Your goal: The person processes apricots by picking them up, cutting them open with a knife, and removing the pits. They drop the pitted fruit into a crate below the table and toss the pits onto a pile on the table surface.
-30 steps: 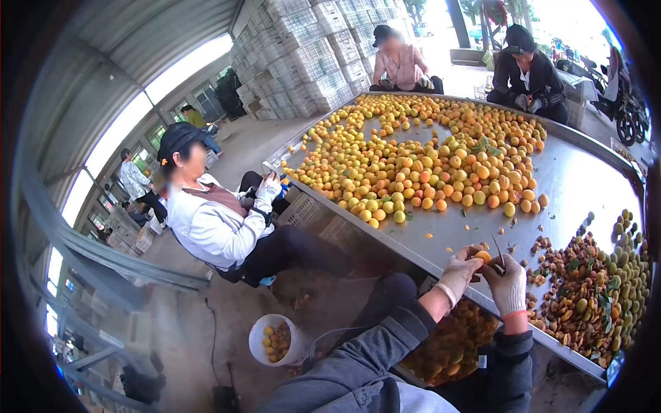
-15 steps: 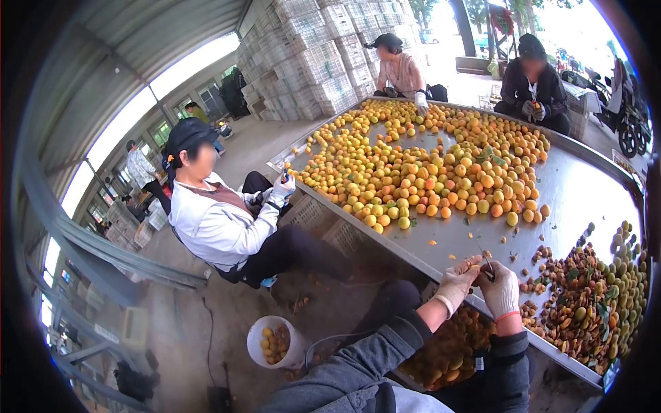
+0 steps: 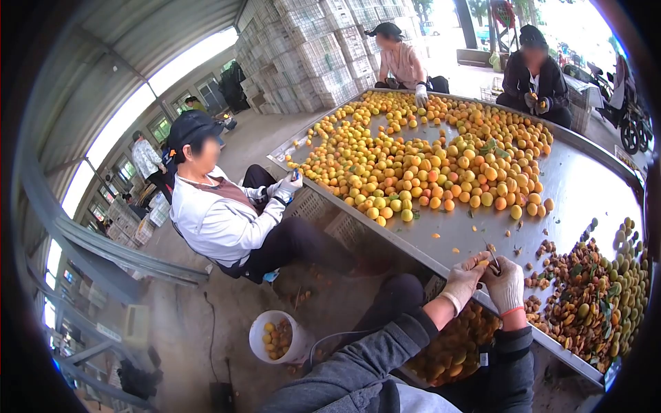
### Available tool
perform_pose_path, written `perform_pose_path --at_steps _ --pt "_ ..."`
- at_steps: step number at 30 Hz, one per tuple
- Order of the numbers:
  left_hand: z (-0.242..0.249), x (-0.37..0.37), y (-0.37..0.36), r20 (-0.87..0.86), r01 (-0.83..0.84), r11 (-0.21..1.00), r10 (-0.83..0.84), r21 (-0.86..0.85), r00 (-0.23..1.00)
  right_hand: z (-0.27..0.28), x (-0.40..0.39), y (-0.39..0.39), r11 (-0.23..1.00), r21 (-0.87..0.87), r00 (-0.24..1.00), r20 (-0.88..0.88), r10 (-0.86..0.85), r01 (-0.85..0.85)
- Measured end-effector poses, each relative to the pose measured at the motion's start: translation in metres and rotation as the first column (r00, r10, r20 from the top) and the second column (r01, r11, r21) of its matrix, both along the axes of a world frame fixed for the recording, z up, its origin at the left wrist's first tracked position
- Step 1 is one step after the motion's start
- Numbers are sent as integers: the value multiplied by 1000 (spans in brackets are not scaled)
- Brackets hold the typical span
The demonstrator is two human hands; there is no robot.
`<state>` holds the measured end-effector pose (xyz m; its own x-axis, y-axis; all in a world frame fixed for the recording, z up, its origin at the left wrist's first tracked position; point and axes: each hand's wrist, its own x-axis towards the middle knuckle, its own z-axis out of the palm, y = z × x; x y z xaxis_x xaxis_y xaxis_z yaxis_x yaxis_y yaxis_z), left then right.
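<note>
My left hand point(image 3: 465, 281), in a stained glove, is closed at the near edge of the metal table, its fingertips pinched by a small orange apricot piece point(image 3: 498, 261) that is mostly hidden. Close beside it, my gloved right hand point(image 3: 505, 285) is closed round a thin metal tool point(image 3: 494, 255), which points up and away with a small brown bit at its tip. Beyond both hands, whole apricots point(image 3: 441, 172) cover much of the metal table point(image 3: 413, 248). To the right lies a heap of brown pits and scraps point(image 3: 578, 296), with greenish fruit point(image 3: 630, 275) beside it.
A white bucket point(image 3: 300, 344) with apricots stands on the floor at left. Below the table edge is a container of apricot pieces point(image 3: 458, 344). Co-workers sit at the left point(image 3: 224, 199), far side point(image 3: 403, 62) and far right point(image 3: 536, 79). Stacked crates point(image 3: 303, 58) rise behind.
My hands stay together at the table edge; the tool tip now shows above them with a brown bit on it. The co-worker at left has lowered their hands slightly. The view has shifted a little.
</note>
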<state>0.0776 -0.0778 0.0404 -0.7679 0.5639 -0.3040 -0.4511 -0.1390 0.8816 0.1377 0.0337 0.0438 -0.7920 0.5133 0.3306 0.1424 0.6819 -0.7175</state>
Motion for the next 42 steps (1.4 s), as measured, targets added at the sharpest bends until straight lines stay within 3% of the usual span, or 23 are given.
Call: perform_pose_path --at_steps 3,8,9,10,12,13,15,16,18,20,21,22,23,24,26,27,29,30,32,34,35,38,42 --pt "-8 -6 -1 75 -39 997 34 71 997 -6 -1 5 996 60 998 -42 -56 58" --pt "-20 -9 -15 32 -12 996 15 -85 999 9 6 17 995 -32 989 -114 -96 93" --pt "-23 -6 -22 40 35 999 -35 -6 999 8 7 20 996 60 988 -144 -61 70" --pt "-28 -6 -30 -50 38 994 -43 -98 998 5 12 27 986 153 986 -160 -37 62" --pt "-41 -2 -43 -153 90 985 -113 -149 982 -5 7 37 999 -32 991 -136 6 -10" --pt "-66 -5 -48 -198 118 988 -136 -101 971 1 14 37 990 -89 994 13 -107 108" --pt "-91 -1 -52 -11 226 974 -226 -14 974 0 26 44 976 -176 988 -60 -143 130" --pt "-52 14 -44 273 190 970 -144 -151 951 1 32 48 956 -241 981 -55 -186 168" --pt "-88 16 -50 66 223 871 -216 -438 974 2 41 59 963 -223 973 -143 -184 150" --pt "-105 13 -51 -127 268 556 -571 -787 811 7 54 65 900 -399 944 -189 -270 177" --pt "-99 22 -54 -109 280 537 -582 -796 806 13 62 70 873 -447 928 -206 -311 194" --pt "-86 27 -53 -448 96 611 -668 -786 594 19 64 77 851 -480 906 -231 -355 211" --pt "-73 32 -46 -704 -50 720 -658 -692 266 20 72 85 854 -446 886 -236 -400 267" --pt "-55 43 -39 -552 163 883 -409 -439 727 40 82 84 697 -679 868 -179 -464 232" --pt "-15 21 -22 -824 127 872 -489 -473 286 30 94 100 692 -679 794 -268 -545 246" --pt "-16 4 -11 -784 161 892 -448 -422 429 33 104 102 651 -710 770 -249 -587 267" --pt "-14 -39 19 -846 39 850 -526 -525 84 23 109 110 664 -690 726 -294 -621 288" --pt "-26 -63 32 -750 -61 755 -655 -653 -86 20 116 115 681 -662 680 -343 -648 314" --pt "-65 -98 54 -501 -23 501 -865 -865 8 25 131 117 658 -701 712 -311 -629 276" --pt "-102 -104 78 -440 -63 437 -897 -897 36 18 134 120 753 -607 687 -434 -583 255" --pt "-84 -81 100 -395 54 394 -919 -918 -15 27 137 117 666 -728 704 -389 -594 161" --pt "-64 12 161 -395 207 356 -898 -911 -195 27 146 121 729 -645 758 -352 -549 229" --pt "-77 98 221 -349 304 224 -814 -926 -465 26 151 122 644 -729 729 -306 -612 234"
